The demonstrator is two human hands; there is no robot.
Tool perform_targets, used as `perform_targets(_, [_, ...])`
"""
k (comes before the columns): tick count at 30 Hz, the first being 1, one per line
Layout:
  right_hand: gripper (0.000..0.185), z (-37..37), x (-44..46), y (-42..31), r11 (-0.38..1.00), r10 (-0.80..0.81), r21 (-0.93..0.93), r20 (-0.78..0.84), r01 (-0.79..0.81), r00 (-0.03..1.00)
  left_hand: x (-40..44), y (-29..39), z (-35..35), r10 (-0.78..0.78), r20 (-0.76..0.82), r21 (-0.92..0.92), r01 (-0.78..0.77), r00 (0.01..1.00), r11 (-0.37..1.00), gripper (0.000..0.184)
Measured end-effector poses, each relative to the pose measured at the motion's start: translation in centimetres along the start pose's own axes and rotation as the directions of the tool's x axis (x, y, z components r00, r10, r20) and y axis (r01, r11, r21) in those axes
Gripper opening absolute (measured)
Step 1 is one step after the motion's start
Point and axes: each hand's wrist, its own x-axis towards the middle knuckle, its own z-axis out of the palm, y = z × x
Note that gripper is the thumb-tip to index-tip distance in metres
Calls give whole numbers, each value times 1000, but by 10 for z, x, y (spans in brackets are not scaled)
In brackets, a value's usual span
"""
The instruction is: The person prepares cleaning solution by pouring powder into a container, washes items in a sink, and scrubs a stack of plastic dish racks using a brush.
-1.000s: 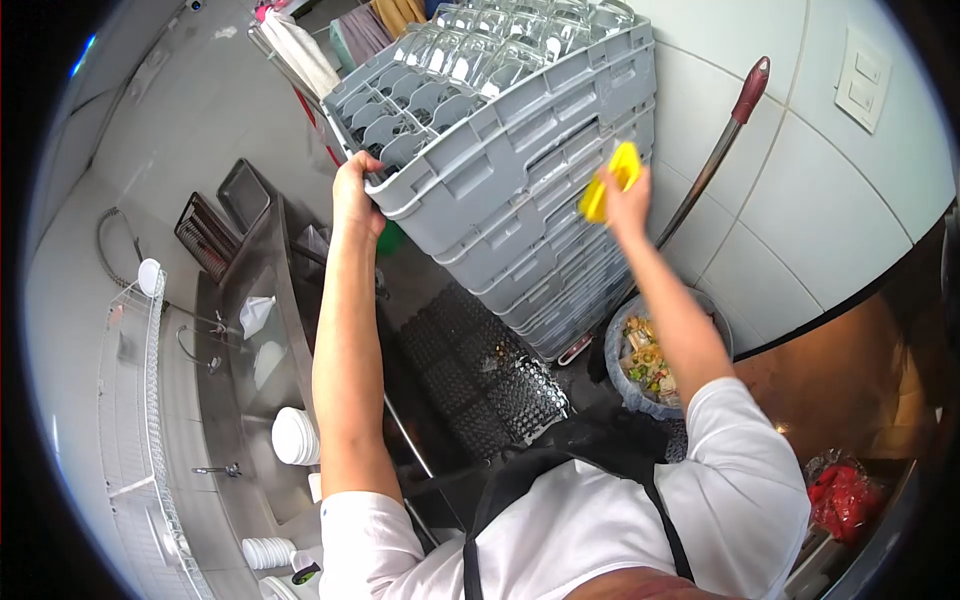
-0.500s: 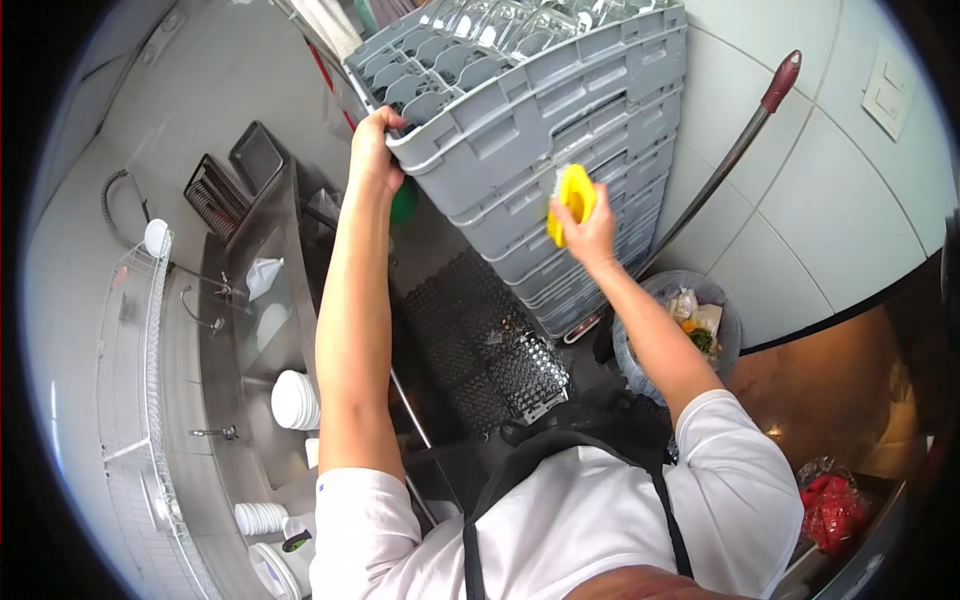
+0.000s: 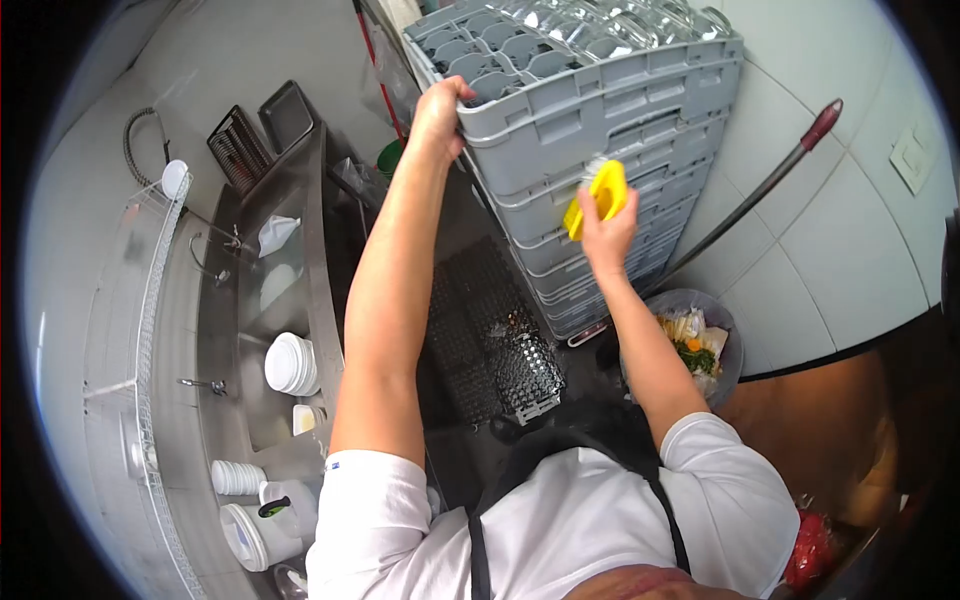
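Note:
A tall stack of grey plastic glass racks (image 3: 560, 150) stands in front of me, with clear glasses (image 3: 600, 28) lying in the top one. My left hand (image 3: 438, 118) grips the top rack's near left corner, fingers hooked over its rim. In my right hand (image 3: 608, 235) is a yellow scrub brush (image 3: 606, 195) with white bristles, held by its handle. The bristles face the side of the racks a little below the top one; whether they touch it I cannot tell.
On the left runs a steel sink counter (image 3: 325, 250) with white dishes (image 3: 290, 364) and a wire shelf (image 3: 150, 400). A bin of food scraps (image 3: 735, 350) and a long-handled tool (image 3: 750, 200) stand right of the racks. A black perforated mat (image 3: 470, 330) covers the floor.
The view has shifted, so the racks and both hands appear farther right. My right hand has moved the brush along the rack side. My left hand keeps its hold on the corner.

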Motion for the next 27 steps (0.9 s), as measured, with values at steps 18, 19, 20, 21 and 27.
perform_targets(18, [42, -1, 6, -6, 961, -177, -201, 69, 187, 982, 4, -8, -5, 1, -9, -30, -2, 1000, 1000, 18])
perform_targets(19, [43, 7, -7, 1, 908, -324, -219, 174, 357, 930, 6, -9, -5, 5, 1, -41, -5, 1000, 999, 17])
perform_targets(20, [44, 12, -19, 9, 830, -453, -219, 275, 514, 848, 8, -8, -4, 8, 14, -48, -8, 1000, 999, 17])
perform_targets(21, [45, 14, -24, 14, 807, -502, -203, 258, 555, 825, 8, -7, -4, -17, 23, -58, 19, 1000, 998, 17])
perform_targets(27, [41, -23, 50, -7, 965, -20, -261, -74, -1, 997, 2, -8, -6, -2, -18, 12, 2, 1000, 1000, 14])
